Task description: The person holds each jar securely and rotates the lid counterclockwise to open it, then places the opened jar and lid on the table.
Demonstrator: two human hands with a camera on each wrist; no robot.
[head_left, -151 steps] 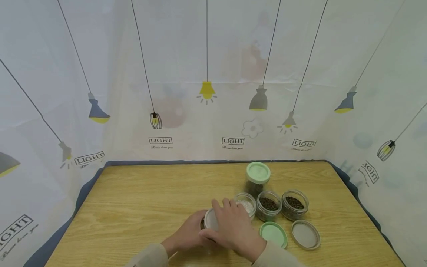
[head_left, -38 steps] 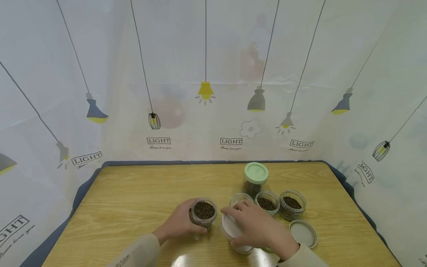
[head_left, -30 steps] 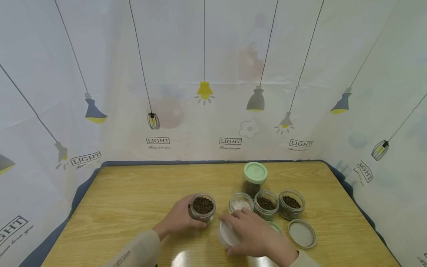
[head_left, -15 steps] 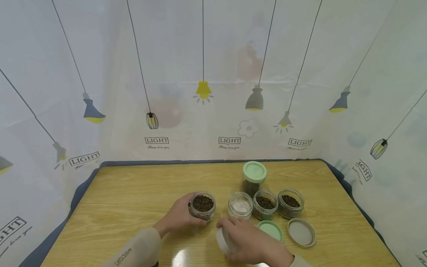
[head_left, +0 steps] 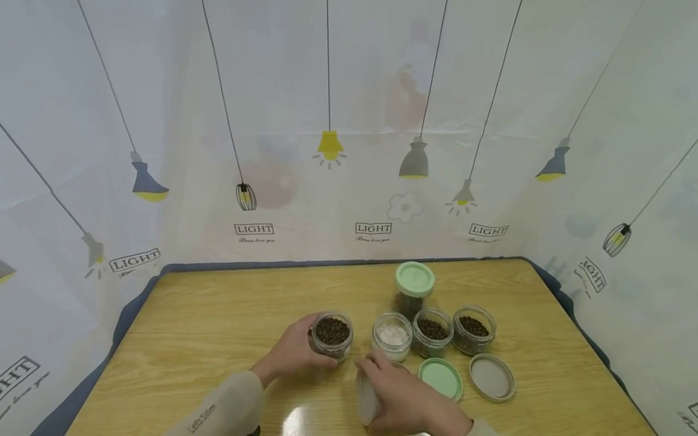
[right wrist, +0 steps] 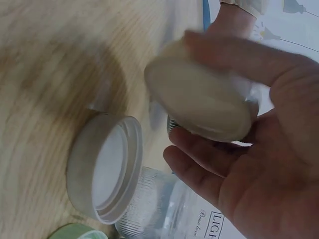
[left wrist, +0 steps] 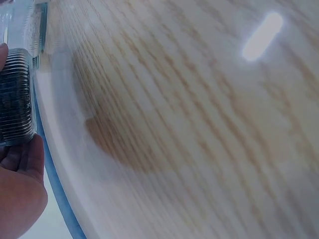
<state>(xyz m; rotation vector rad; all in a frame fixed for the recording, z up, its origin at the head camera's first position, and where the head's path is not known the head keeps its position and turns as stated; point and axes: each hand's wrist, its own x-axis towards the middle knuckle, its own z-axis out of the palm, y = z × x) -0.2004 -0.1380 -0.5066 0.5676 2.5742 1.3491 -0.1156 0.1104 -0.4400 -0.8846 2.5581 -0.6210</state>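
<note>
White lid (right wrist: 199,102) sits in my right hand (head_left: 406,402), pinched between thumb and fingers, tilted on edge just above the bench (head_left: 218,315); it is round, pale and smooth on the side facing the wrist view. My left hand (head_left: 291,354) has its grip wrapped round a ribbed glass jar (head_left: 331,336) with no lid on it, full of dark beans, standing on the bench just left of the lid. Under my right hand a second white lid (right wrist: 105,167) lies rim up on the wood. Just beyond stand three more open jars in a row: one with white grains (head_left: 392,335), two with dark beans (head_left: 432,332) (head_left: 474,329). Behind them a taller jar (head_left: 414,290) wears a green lid. A loose green lid (head_left: 440,378) and a grey lid (head_left: 492,377) lie to the right of my right hand, close by.
</note>
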